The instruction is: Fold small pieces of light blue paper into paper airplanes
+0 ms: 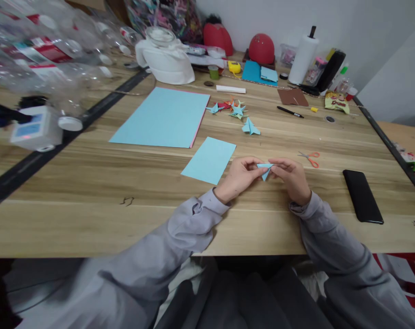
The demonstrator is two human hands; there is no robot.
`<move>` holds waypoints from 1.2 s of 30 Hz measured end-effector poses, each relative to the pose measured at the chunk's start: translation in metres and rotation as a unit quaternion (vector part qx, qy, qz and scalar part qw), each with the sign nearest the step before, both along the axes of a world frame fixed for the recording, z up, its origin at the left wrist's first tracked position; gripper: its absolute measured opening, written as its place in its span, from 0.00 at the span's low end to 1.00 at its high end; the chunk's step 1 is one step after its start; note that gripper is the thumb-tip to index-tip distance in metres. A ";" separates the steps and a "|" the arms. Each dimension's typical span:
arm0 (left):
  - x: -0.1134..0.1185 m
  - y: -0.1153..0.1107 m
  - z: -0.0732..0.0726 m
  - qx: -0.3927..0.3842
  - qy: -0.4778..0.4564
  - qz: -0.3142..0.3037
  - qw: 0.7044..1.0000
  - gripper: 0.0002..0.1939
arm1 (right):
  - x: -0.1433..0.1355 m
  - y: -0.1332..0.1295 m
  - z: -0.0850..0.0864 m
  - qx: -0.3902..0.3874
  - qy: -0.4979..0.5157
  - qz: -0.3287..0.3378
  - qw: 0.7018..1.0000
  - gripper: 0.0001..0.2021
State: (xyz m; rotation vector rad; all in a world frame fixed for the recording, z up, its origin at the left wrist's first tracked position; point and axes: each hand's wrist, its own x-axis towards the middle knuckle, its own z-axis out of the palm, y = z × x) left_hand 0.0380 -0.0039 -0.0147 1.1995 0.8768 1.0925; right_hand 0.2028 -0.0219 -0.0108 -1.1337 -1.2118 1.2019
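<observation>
A small light-blue folded paper (pixel 264 176), triangular with its tip toward me, is pinched between both hands just above the wooden table. My left hand (pixel 241 176) grips its left side with thumb and fingers, and my right hand (pixel 289 176) grips its right side the same way. Part of the paper lies hidden behind the fingers. Left of my left hand lies a flat light-blue paper sheet (pixel 210 160). Beyond my hands sits a folded blue paper plane (pixel 250 127), with several small folded paper figures (pixel 237 110) clustered behind it.
A large blue paper stack (pixel 162 118) lies at left. Orange-handled scissors (pixel 310 158) and a black phone (pixel 363 196) are on the right, a black pen (pixel 290 112) farther back. Plastic bottles (pixel 70 87) crowd the left; a paper roll (pixel 303 59) stands at the back.
</observation>
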 end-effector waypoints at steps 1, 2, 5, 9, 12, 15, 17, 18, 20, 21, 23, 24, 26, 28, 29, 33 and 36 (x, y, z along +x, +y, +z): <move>0.000 0.000 -0.001 0.014 0.011 0.004 1.000 0.15 | 0.000 0.000 0.000 -0.005 0.002 0.014 1.000 0.15; 0.000 0.001 -0.002 0.029 0.020 0.006 0.999 0.15 | 0.000 0.001 0.000 -0.004 -0.001 0.024 1.000 0.15; -0.001 0.001 -0.002 0.064 0.025 0.012 0.998 0.16 | -0.001 0.002 -0.002 0.014 -0.034 0.026 0.999 0.14; -0.001 0.000 -0.001 0.054 0.011 0.004 0.998 0.16 | -0.002 0.002 -0.002 0.038 -0.053 0.019 0.998 0.14; -0.001 0.000 0.000 0.036 0.004 -0.014 0.999 0.15 | -0.002 0.002 -0.001 0.047 -0.056 0.005 0.997 0.14; -0.002 0.001 0.001 0.041 0.012 -0.015 0.999 0.14 | -0.001 0.002 0.000 0.052 -0.065 -0.012 0.997 0.14; -0.003 0.002 0.000 0.051 0.024 -0.005 0.998 0.13 | -0.001 0.002 0.001 0.051 -0.066 -0.016 0.996 0.14; -0.003 0.002 0.000 0.057 0.030 -0.001 0.998 0.12 | -0.002 0.002 0.001 0.049 -0.065 -0.014 0.997 0.14; -0.004 0.002 0.001 0.066 0.037 0.003 0.997 0.11 | -0.002 0.002 0.002 0.041 -0.061 -0.005 0.997 0.14; -0.004 0.003 0.001 0.071 0.038 0.003 0.997 0.11 | -0.001 0.002 0.002 0.039 -0.060 0.000 0.997 0.15; -0.005 0.002 0.003 0.086 0.038 0.002 0.996 0.10 | -0.001 0.001 0.003 0.042 -0.060 0.002 0.997 0.15; -0.005 0.002 0.003 0.094 0.038 0.000 0.995 0.09 | -0.001 0.001 0.003 0.046 -0.063 0.000 0.997 0.15; -0.005 0.002 0.004 0.104 0.036 -0.001 0.994 0.09 | 0.000 0.001 0.003 0.057 -0.069 -0.004 0.996 0.16; -0.004 0.001 0.004 0.098 0.037 0.001 0.995 0.09 | 0.000 0.001 0.002 0.055 -0.071 -0.006 0.996 0.17; -0.004 0.001 0.004 0.091 0.038 0.004 0.995 0.09 | 0.000 0.002 0.002 0.049 -0.068 -0.005 0.996 0.17; -0.004 0.001 0.005 0.082 0.032 0.003 0.996 0.13 | -0.001 0.004 0.000 0.015 -0.032 -0.013 0.999 0.20; -0.003 0.001 0.003 0.087 0.031 0.003 0.996 0.14 | -0.002 0.004 0.000 0.004 -0.029 -0.017 0.999 0.21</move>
